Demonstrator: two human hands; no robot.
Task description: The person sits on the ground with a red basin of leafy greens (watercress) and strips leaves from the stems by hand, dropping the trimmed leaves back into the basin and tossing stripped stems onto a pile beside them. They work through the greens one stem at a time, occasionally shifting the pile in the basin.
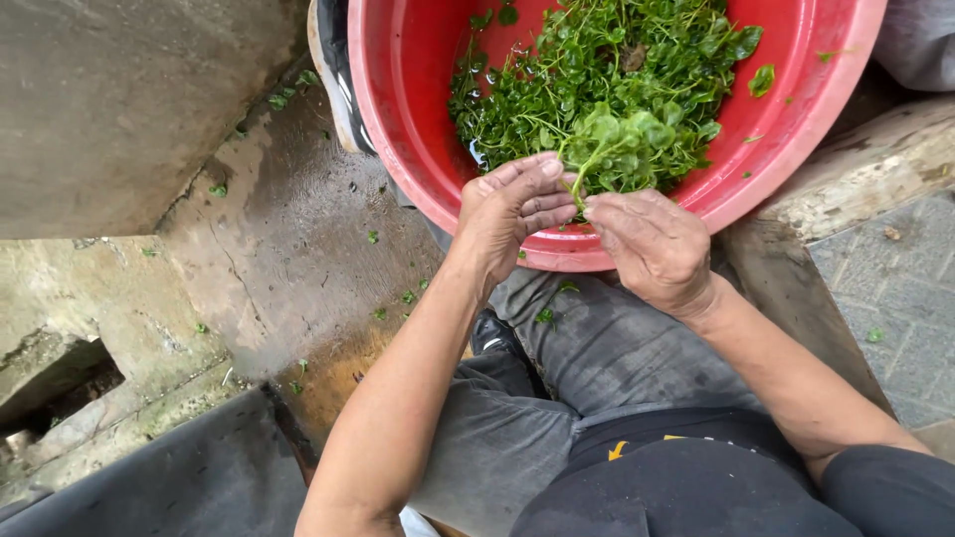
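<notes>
Sprig of greens point(619, 139): held over red basin point(398, 129) rim, stem pinched by left hand point(507, 214) and right hand point(652, 249), both grips closed on it. Loose leaves heaped inside basin. Best handled low on stem, pinching short, trimmings kept over basin.

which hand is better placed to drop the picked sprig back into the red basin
Right, probably. The right hand pinches the stem of the leafy green sprig over the red basin; the left hand only touches the stem end beside it.
</notes>
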